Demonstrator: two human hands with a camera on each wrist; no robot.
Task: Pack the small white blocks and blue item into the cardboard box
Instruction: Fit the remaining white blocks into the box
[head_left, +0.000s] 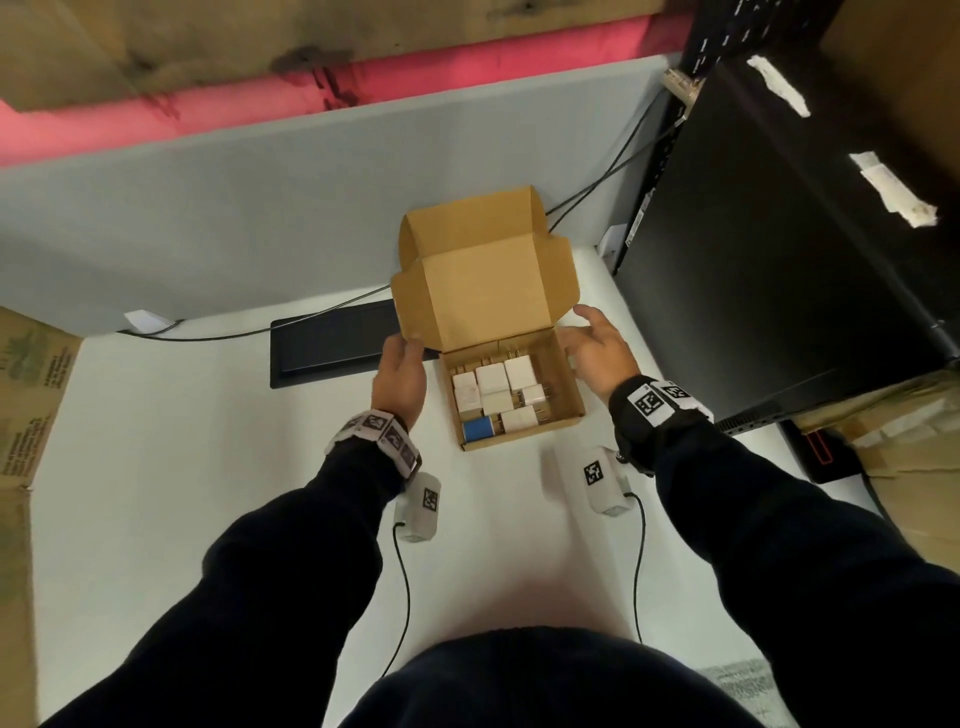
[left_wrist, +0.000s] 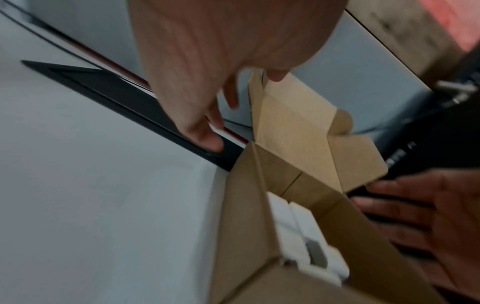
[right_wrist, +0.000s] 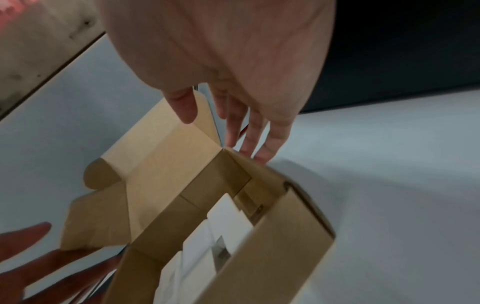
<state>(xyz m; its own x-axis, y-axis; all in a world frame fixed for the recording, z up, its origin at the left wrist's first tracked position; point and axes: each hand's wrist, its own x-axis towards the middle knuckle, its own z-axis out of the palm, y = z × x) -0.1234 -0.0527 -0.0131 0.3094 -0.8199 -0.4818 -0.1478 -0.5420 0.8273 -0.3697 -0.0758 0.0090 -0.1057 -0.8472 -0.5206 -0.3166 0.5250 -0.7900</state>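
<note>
Head view puts the cardboard box (head_left: 563, 395) just past the middle of the white desk (head_left: 182, 493), its lid (head_left: 488, 291) standing up at the 12 o'clock side with flaps spread. Inside it lie the small white blocks (head_left: 492, 378), packed side by side toward the left and near walls, and the blue item (head_left: 479, 429) sits in the corner at about 7 o'clock, touching a white block on its right. None of the blocks shows writing that can be read.

At the box's 9 o'clock the left hand (head_left: 400, 371) has its fingers curled at the lid's left flap; the left wrist view is blurred, so it seems to touch the flap's edge, but a firm pinch cannot be told. At 3 o'clock the right hand (head_left: 597, 348) is spread, fingers straight and apart, fingertips just beside the box's far right corner and holding nothing.

Both wrists wear bands with square black-and-white coded tags (head_left: 649, 402), and two white pods (head_left: 605, 480) with the same tags lie on the desk at 6 o'clock, each trailing a black cable. A black flat panel (head_left: 332, 345) lies at 10 o'clock, a black cabinet (head_left: 779, 260) with torn paper labels at 2 o'clock, and a printed brown carton (head_left: 31, 395), its text too small to read, at far 9 o'clock.
</note>
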